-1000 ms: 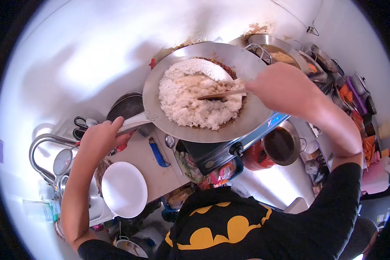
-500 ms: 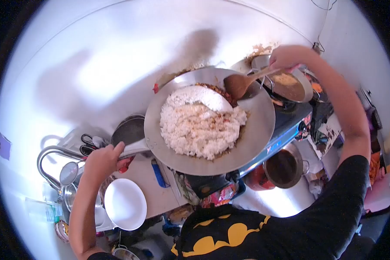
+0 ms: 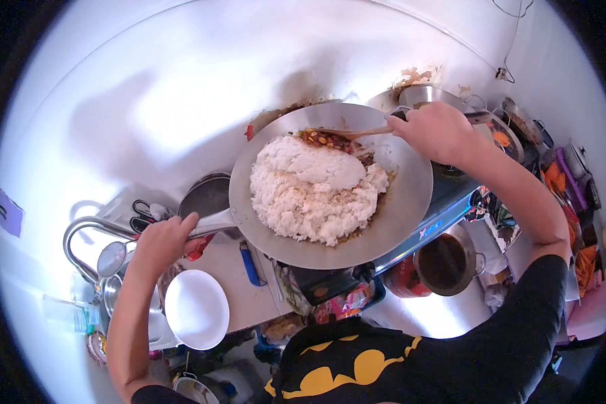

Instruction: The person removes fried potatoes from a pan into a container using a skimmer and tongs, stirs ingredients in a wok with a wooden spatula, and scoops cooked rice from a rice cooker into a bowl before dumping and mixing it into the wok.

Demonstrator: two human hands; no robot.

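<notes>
A large metal wok (image 3: 296, 250) sits over the stove, holding a mound of white rice (image 3: 310, 202) with reddish-brown sauce and bits (image 3: 326, 140) at its upper edge. My left hand (image 3: 163, 244) is wrapped round the wok's handle (image 3: 212, 224). Above the wok's upper right side, my right hand (image 3: 438, 131) grips a wooden spatula (image 3: 367, 132). Its blade lies at the sauce behind the rice, partly covered by it.
A white bowl (image 3: 196, 310) and a blue-handled tool (image 3: 251, 264) lie on the counter at lower left. A pot of dark liquid (image 3: 443, 262) is below the stove (image 3: 427, 229). More pans (image 3: 505, 138) stand at the right; a dark pan (image 3: 205, 196) is left of the wok.
The spatula has gone from the rice's middle to the sauce at the wok's upper edge, briefly lifting to the right between. The wok appears lower in view; my left hand keeps its handle.
</notes>
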